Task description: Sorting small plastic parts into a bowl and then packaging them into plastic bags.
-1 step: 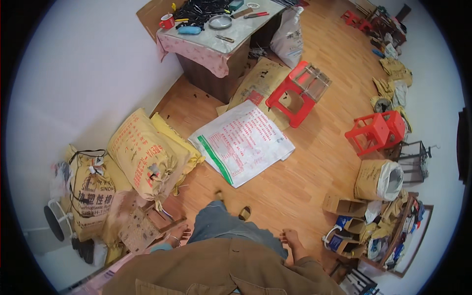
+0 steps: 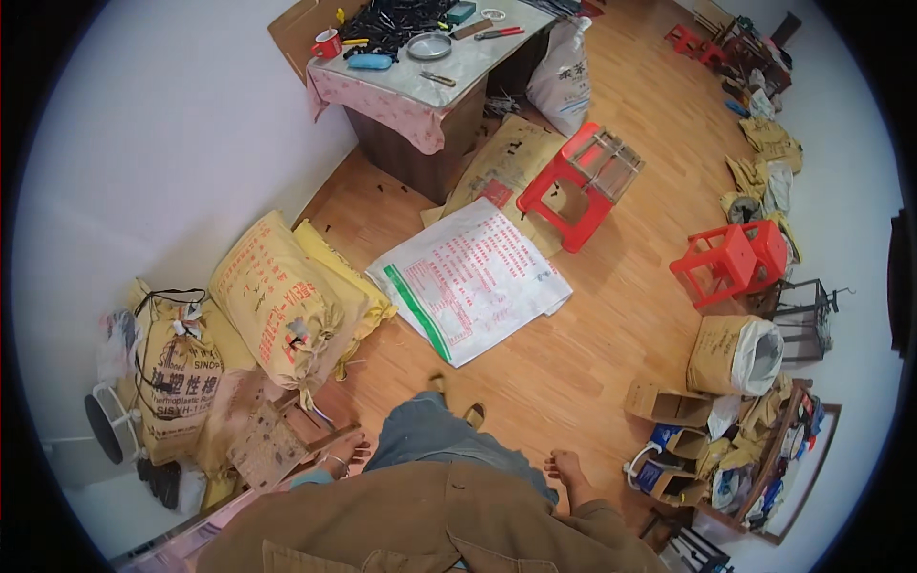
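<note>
- The left hand hung low, fingers loosely parted, with no object visible in its grasp; a patterned board was nearest, though contact could not be told.
- The right hand was open and empty above the floor, seemingly just relaxed at the person's side.
- Ahead of the shoes, a printed white sack lay flat over part of a tan sheet, perhaps spread as a floor cover.
- Beside it stood a red stool bearing a wooden frame, likely raised for easier reach.
- To the left, a tan sack had its neck gathered, probably to contain its load.
- Beyond, the desk carried heaped black pieces near a metal dish, perhaps grouped for convenience.
</note>
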`<move>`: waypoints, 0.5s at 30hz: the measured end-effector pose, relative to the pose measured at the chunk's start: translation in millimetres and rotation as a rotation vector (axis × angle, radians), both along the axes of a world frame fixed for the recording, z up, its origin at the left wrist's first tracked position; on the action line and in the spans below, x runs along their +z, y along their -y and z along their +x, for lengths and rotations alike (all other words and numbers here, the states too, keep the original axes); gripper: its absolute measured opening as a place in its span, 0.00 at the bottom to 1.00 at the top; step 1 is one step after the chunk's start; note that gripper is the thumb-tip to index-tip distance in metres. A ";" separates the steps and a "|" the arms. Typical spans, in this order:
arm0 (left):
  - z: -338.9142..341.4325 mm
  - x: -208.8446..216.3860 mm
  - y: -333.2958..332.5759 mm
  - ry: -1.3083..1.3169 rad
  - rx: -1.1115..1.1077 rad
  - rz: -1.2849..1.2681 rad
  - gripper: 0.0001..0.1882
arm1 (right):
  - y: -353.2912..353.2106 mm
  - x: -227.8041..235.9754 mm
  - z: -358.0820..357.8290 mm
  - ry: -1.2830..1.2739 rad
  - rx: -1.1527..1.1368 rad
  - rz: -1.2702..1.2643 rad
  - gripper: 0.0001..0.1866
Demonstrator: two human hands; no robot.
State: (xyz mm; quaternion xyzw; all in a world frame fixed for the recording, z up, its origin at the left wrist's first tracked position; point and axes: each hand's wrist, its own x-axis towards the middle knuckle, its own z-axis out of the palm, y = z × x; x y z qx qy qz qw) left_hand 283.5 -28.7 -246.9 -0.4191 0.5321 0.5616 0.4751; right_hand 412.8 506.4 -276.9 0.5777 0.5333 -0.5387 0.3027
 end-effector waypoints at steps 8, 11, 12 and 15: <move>-111.6 -72.4 -80.9 -0.063 0.150 0.012 0.13 | -79.2 -41.6 25.8 -0.434 0.375 0.707 0.12; -163.6 -43.4 -146.2 -0.332 0.041 -0.174 0.13 | -124.5 -31.9 -20.7 -0.208 -0.020 0.245 0.12; -177.7 -28.2 -173.8 -0.351 0.055 -0.176 0.13 | -134.5 -26.3 -39.9 -0.193 -0.010 0.227 0.12; -194.2 -15.1 -249.9 -0.365 0.071 -0.127 0.13 | -196.4 -43.7 -79.8 -0.027 -0.177 0.044 0.12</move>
